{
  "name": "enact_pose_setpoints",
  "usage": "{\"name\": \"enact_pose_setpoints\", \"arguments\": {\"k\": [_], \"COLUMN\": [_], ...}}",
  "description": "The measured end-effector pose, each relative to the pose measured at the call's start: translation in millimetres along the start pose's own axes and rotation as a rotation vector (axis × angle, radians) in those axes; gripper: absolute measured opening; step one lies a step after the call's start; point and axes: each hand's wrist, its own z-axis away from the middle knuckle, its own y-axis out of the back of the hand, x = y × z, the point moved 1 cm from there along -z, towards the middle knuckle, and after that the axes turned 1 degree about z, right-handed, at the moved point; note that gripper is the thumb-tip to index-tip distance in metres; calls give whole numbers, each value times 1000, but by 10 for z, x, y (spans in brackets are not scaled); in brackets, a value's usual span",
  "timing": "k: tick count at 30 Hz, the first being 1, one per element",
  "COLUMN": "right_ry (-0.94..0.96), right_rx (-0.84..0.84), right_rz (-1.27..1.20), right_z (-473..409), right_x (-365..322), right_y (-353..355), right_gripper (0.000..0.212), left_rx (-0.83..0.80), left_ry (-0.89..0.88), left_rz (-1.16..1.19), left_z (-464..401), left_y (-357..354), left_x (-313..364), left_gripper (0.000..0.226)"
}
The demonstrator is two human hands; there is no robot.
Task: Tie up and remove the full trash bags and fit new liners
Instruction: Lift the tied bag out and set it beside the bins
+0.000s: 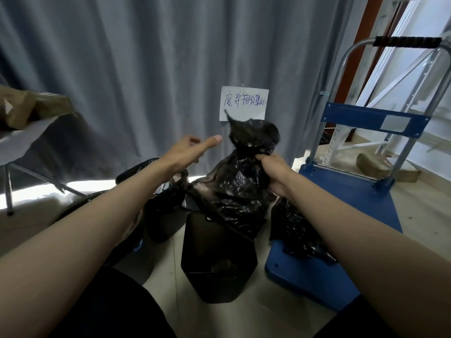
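A full black trash bag (234, 189) rises out of a black bin (217, 259) on the floor in the middle. My right hand (274, 170) grips the bag's gathered neck, and the loose top (251, 135) sticks up above my fist. My left hand (192, 147) hovers just left of the bag top, thumb stretched toward it, holding nothing. A second black bin (163, 213) with a liner stands to the left. Another black bag (297, 232) lies on the blue cart.
A blue platform cart (341, 215) with a metal handle (405, 42) stands on the right. A grey curtain (146, 69) with a handwritten paper sign (244, 103) hangs behind. A table with brown parcels (24, 111) is at the left.
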Motion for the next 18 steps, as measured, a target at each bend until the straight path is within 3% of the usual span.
{"name": "enact_pose_setpoints", "arguments": {"k": [2, 4, 5, 7, 11, 13, 15, 18], "right_ry": [-36, -80, -89, -55, 13, 56, -41, -188], "right_rx": [9, 27, 50, 154, 251, 106, -122, -399], "right_rz": [-121, -177, -156, -5, 233, 310, 321, 403], "right_z": [-15, -54, -80, -133, -119, -34, 128, 286], "right_x": [-35, -33, -17, 37, 62, 3, -39, 51], "right_y": [23, 53, 70, 105, 128, 81, -10, -119], "right_gripper": [12, 18, 20, 26, 72, 56, 42, 53], "left_rx": [-181, -278, -295, -295, -226, -190, -168, -137], "left_ry": [59, 97, 113, 108, 98, 107, 116, 120], "left_rz": [-154, -242, -228, -151, 90, 206, 288, 355], "left_z": [21, 18, 16, 31, 63, 60, 37, 13], "left_y": [-19, -29, -23, 14, 118, 126, 92, 5], "left_x": [-50, -90, -99, -88, 23, 45, 22, 19], "left_gripper": [86, 51, 36, 30, 18, 2, 4, 7]}}
